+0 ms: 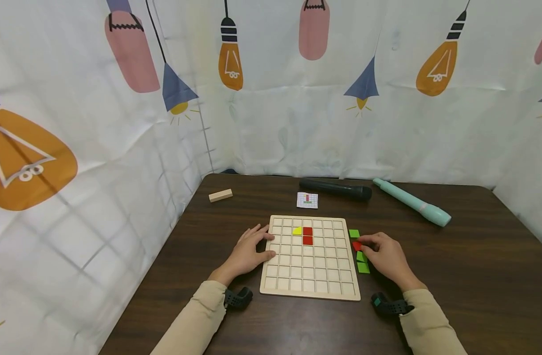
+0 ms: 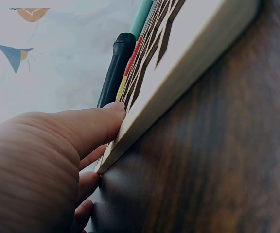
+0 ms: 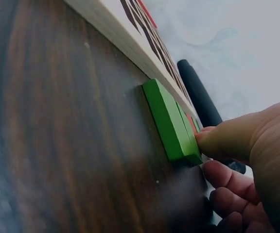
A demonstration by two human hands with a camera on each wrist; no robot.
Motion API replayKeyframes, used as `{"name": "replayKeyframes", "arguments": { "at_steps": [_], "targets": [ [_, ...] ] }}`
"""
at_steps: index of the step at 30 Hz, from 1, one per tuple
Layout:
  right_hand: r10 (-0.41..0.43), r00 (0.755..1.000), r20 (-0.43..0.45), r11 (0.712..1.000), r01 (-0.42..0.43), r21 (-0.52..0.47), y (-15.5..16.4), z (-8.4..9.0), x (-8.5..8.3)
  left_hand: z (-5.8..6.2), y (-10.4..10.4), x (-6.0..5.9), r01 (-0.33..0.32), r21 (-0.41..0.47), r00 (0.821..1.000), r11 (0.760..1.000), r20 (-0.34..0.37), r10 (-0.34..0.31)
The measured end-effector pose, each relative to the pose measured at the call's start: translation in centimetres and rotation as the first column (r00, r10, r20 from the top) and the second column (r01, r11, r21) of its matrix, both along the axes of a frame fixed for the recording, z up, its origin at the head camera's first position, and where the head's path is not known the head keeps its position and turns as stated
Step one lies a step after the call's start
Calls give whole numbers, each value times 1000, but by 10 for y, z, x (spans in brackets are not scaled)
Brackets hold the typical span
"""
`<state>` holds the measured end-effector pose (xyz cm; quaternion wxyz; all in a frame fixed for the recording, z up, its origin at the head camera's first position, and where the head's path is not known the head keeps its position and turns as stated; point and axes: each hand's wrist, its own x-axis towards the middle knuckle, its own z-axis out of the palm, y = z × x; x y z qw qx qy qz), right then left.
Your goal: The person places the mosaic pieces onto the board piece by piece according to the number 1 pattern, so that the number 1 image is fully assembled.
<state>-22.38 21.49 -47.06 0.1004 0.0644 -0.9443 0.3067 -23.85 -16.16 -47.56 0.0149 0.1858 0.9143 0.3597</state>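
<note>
Both beige sleeves sit nearest, wrists on the dark table (image 1: 453,276). Left hand (image 1: 246,251) lies flat, fingers relaxed, steadying the left edge of the wooden grid board (image 1: 310,256). Right hand (image 1: 386,254) pinches a red tile (image 1: 356,245) just beside the board's right edge, among three green tiles (image 1: 362,262). Placed so far: one yellow tile (image 1: 297,230) and two red tiles (image 1: 307,235) near the top. Judged against the small pattern card (image 1: 307,199), most pieces appear unplaced; work looks early.
</note>
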Motion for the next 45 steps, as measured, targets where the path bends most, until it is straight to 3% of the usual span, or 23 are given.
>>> {"name": "replayKeyframes", "arguments": {
  "at_steps": [5, 14, 31, 45],
  "targets": [
    [14, 1000, 6, 1000, -14, 10, -1, 1, 0, 0, -1, 0, -3, 4, 1000, 1000, -8, 3],
    [2, 998, -64, 996, 3, 86, 6, 0, 2, -1, -1, 3, -15, 5, 1000, 1000, 12, 15],
    [-27, 1000, -6, 998, 27, 48, 14, -1, 1, 0, 1, 2, -12, 7, 1000, 1000, 18, 12],
    [-121, 992, -21, 993, 121, -7, 12, 2, 0, 0, 0, 2, -6, 9, 1000, 1000, 18, 6]
  ]
}}
